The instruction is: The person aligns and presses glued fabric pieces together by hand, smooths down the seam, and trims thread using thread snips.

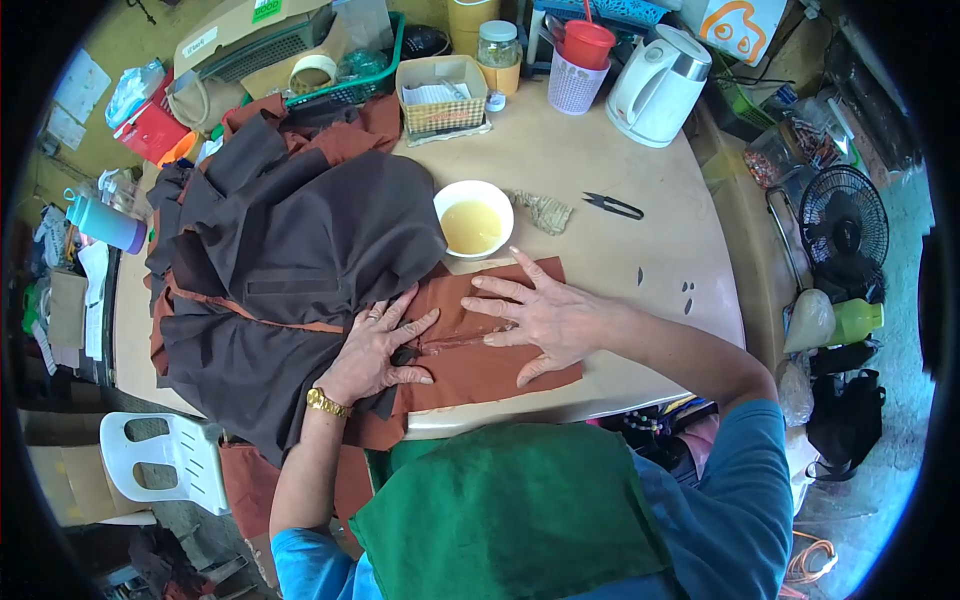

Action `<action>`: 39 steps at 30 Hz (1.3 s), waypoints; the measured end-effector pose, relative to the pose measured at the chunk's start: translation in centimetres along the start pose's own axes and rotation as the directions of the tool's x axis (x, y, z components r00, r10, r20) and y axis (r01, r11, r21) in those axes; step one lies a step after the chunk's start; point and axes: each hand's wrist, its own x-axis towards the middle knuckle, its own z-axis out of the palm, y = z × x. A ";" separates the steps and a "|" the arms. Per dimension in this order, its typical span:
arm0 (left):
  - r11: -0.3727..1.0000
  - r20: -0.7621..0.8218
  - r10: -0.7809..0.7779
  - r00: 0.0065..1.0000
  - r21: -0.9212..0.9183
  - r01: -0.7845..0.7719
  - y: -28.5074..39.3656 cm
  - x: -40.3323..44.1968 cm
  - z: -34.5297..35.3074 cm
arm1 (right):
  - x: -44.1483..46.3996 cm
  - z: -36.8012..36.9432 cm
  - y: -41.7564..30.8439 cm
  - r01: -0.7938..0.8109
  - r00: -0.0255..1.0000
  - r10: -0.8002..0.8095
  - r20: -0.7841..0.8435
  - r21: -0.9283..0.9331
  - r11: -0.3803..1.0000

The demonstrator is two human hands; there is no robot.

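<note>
A reddish-brown piece of cloth point(475, 385) lies flat near the table's front edge, with a wet-looking seam or slit across its middle. My right hand point(560, 318) rests on it, palm down, fingers spread. Where this cloth meets a bunched dark grey garment point(330, 215), my left hand point(372, 352) presses down with its fingers stretched out. A gold watch point(328, 402) is on the left wrist. Just beyond the cloth stands a white bowl point(474, 247) of yellowish liquid. Beside the bowl lies a crumpled patterned rag point(541, 211). Neither hand grips anything that I can see.
Black thread snips point(613, 206) and small dark scraps point(688, 297) lie on the table point(655, 250) to the right. A white electric kettle point(655, 92), a purple basket point(577, 85), a jar point(498, 58) and a checked box point(442, 95) line the back. A white plastic chair point(165, 460) stands lower left.
</note>
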 end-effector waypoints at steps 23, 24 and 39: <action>0.999 0.010 -0.014 1.000 0.031 0.013 0.2 0.0 0.0 | -10.6 -0.8 0.9 -0.394 0.915 0.403 -0.035 0.147 0.907; 0.999 0.012 -0.010 1.000 0.034 0.010 0.1 0.0 0.1 | -10.6 -1.6 0.6 -0.394 0.915 0.403 -0.036 0.144 0.908; 1.000 -0.003 -0.013 1.000 0.022 0.013 0.3 -0.1 -0.1 | -4.0 0.7 -0.7 -0.219 0.976 0.219 0.010 0.070 0.973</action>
